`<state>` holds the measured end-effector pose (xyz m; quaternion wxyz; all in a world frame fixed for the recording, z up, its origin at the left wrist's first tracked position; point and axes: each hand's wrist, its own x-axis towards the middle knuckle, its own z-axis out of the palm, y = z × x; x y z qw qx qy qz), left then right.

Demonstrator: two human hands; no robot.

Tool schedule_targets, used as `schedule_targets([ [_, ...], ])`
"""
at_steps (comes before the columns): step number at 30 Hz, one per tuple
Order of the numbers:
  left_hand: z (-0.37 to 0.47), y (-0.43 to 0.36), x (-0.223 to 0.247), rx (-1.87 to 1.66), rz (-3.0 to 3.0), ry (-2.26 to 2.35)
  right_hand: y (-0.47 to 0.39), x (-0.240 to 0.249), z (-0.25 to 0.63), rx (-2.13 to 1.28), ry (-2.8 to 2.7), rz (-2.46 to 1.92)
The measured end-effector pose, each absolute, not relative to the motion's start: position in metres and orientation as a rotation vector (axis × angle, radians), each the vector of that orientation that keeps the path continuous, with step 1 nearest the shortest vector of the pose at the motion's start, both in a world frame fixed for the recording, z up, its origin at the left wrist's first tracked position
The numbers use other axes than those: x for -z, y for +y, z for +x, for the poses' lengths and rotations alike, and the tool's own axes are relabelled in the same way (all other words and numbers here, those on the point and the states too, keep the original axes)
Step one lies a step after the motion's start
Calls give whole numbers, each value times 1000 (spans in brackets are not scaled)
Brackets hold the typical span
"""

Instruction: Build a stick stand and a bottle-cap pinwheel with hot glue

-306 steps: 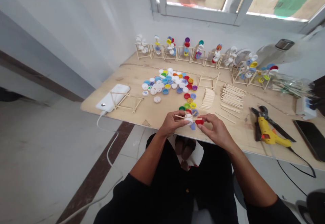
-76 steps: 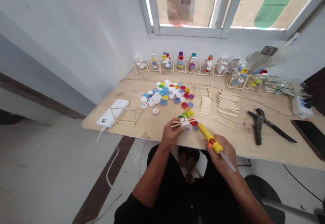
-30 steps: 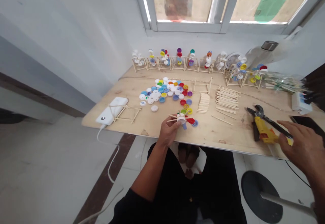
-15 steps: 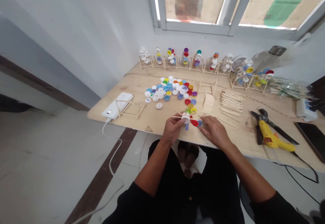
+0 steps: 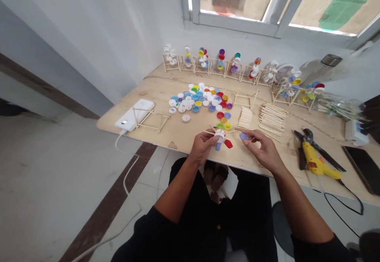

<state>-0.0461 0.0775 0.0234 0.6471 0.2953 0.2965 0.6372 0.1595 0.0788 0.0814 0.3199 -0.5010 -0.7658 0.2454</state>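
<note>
Near the table's front edge, my left hand (image 5: 202, 146) is closed on a small wheel (image 5: 219, 136) made of a white cap hub with thin wooden sticks poking out. A red cap (image 5: 228, 143) and a blue cap (image 5: 218, 147) sit at the ends of two of its sticks. To the right, my right hand (image 5: 261, 148) pinches a loose light-blue bottle cap (image 5: 243, 136) between thumb and fingers, apart from the wheel. Just behind the wheel lie yellow and green caps (image 5: 227, 126).
Mixed bottle caps (image 5: 192, 97) are heaped mid-table, beside bundles of wooden sticks (image 5: 271, 116). Finished cap wheels on stick frames (image 5: 221, 66) line the wall. A yellow glue gun (image 5: 319, 163), pliers (image 5: 308, 135) and a phone (image 5: 363, 167) lie right; a white power bank (image 5: 135, 113) lies left.
My right hand has lifted the light-blue cap off the table beside the wheel and moved right with it. My left hand keeps hold of the wheel. The view has shifted slightly.
</note>
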Motion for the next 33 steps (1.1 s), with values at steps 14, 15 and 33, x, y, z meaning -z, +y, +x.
schedule_targets([
  [14,-45,77,-23,-1453,697,709,72,-93,133,-568,-2173,-1165],
  [15,-45,77,-22,-1451,696,716,72,-93,132,-537,-2187,-1173],
  [33,-47,75,-20,-1377,698,726,75,-89,137,-678,-2170,-1215],
])
